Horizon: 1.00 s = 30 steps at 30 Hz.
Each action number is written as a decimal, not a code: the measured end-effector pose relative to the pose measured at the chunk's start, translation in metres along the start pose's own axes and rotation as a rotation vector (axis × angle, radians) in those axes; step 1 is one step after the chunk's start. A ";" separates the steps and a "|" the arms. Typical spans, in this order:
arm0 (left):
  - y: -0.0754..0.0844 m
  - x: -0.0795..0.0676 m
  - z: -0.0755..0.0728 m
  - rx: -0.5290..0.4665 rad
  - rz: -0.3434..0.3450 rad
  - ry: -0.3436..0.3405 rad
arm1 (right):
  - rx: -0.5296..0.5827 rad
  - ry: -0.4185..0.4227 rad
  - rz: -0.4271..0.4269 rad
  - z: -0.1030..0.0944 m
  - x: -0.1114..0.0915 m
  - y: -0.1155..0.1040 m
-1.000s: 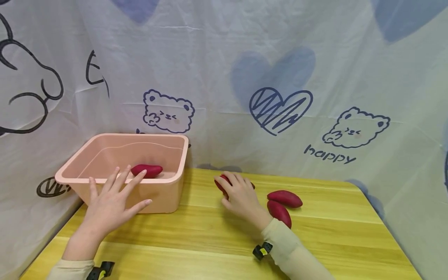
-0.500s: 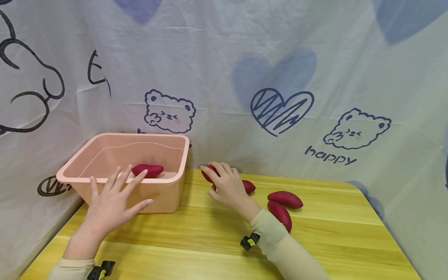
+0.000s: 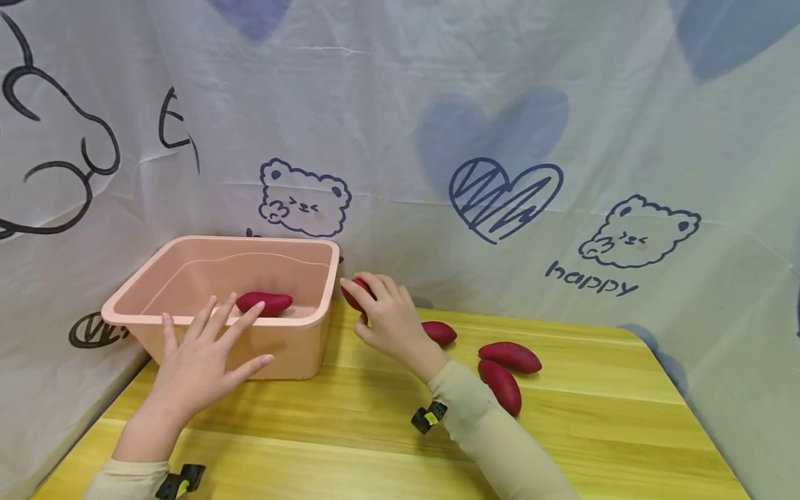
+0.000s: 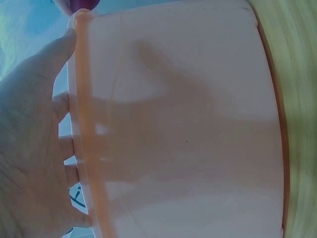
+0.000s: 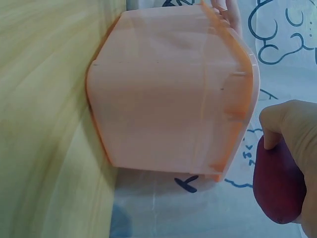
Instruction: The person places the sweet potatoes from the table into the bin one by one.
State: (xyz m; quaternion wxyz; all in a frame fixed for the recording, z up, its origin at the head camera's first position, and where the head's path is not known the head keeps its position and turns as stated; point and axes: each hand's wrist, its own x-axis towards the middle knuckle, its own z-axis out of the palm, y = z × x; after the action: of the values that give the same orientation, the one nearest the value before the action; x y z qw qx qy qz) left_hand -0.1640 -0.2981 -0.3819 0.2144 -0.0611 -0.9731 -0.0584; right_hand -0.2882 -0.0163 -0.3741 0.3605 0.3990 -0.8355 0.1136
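Observation:
My right hand (image 3: 395, 325) grips a dark red sweet potato (image 3: 353, 294) between thumb and fingers, held above the table just right of the pink plastic bin (image 3: 296, 354). In the right wrist view the gripped sweet potato (image 5: 278, 186) is clear of the wood, level with the bin's rim. Spread and straight, the fingers of my left hand (image 3: 196, 368) lie over the bin's front rim, and the left wrist view shows its thumb along that edge. Inside the bin lies one sweet potato (image 3: 269, 304), partly overlapped by a left fingertip.
On the wooden table (image 3: 600, 430), one sweet potato (image 3: 440, 333) lies behind my right wrist. Farther right, an upper sweet potato (image 3: 510, 356) and a lower sweet potato (image 3: 502, 390) lie close together. A printed cloth (image 3: 400, 139) hangs behind the table and bin.
My right hand has lifted a sweet potato off the table and carried it left toward the bin, uncovering another sweet potato behind it. The left hand stays in place.

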 end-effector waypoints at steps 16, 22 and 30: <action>0.001 0.000 0.000 0.001 0.001 0.000 | 0.042 0.063 -0.047 0.001 0.034 -0.011; 0.000 0.000 0.000 0.003 0.000 -0.001 | 0.070 0.091 -0.058 0.003 0.045 -0.016; 0.001 0.001 -0.001 0.000 -0.005 -0.011 | 0.105 0.045 -0.049 0.005 0.058 -0.022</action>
State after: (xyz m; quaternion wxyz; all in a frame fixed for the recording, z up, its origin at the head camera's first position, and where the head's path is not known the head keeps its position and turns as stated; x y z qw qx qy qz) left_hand -0.1641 -0.2977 -0.3808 0.2089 -0.0592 -0.9744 -0.0586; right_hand -0.2985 -0.0671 -0.3392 0.3602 0.4350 -0.8101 0.1575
